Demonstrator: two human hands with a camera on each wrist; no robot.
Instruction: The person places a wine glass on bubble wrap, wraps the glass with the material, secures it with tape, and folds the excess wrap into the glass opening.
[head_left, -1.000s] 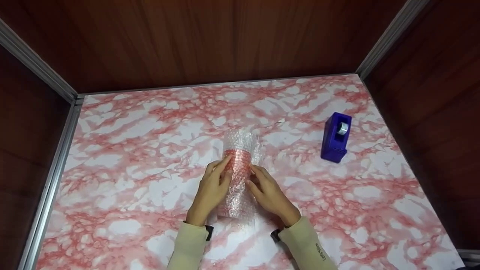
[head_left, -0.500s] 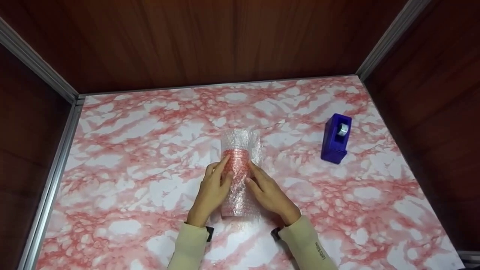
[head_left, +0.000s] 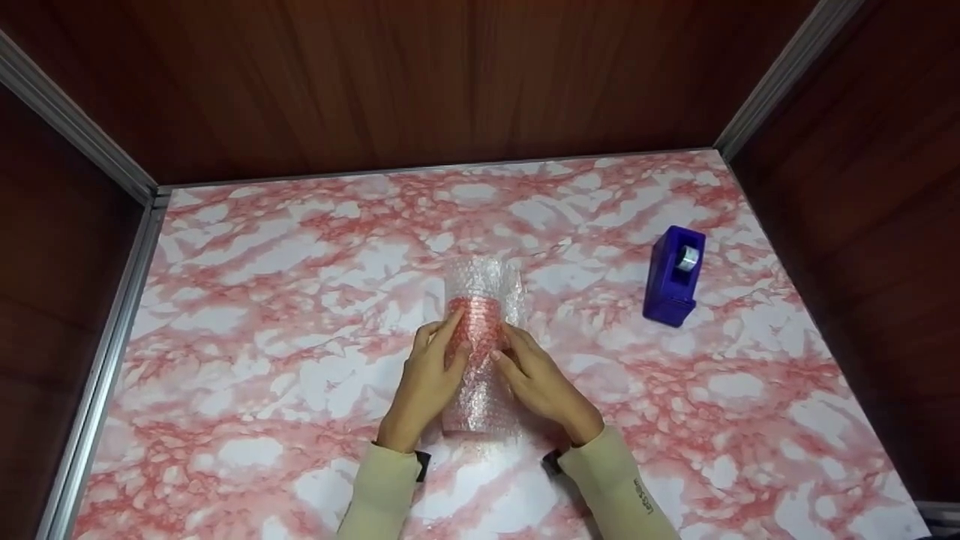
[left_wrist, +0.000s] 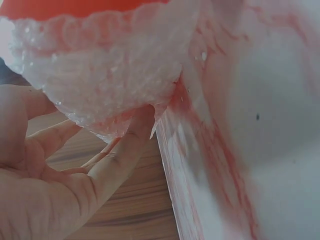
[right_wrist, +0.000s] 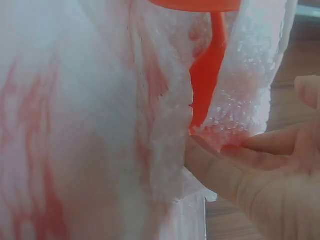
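Note:
A red cylindrical object (right_wrist: 206,75) lies wrapped in clear bubble wrap (head_left: 474,276) at the middle of the table. Its bare red end (left_wrist: 85,7) shows in the left wrist view. My left hand (head_left: 426,377) holds the roll's left side, thumb on top and index finger reaching along it. On the opposite side, my right hand (head_left: 546,381) grips the roll, its thumb over the wrap. In the right wrist view, fingertips (right_wrist: 200,150) press at a loose flap of the wrap, where red shows through a gap. What exactly the red object is cannot be told.
A purple tape dispenser (head_left: 673,277) with a roll of clear tape stands to the right on the red-and-white marbled table (head_left: 300,247). Dark wooden panels (head_left: 420,82) with metal frame rails (head_left: 105,360) enclose the table's back and sides.
The wrapped roll shifts slightly left and turns a little, then moves slightly back. Both hands keep their hold at nearly the same spots.

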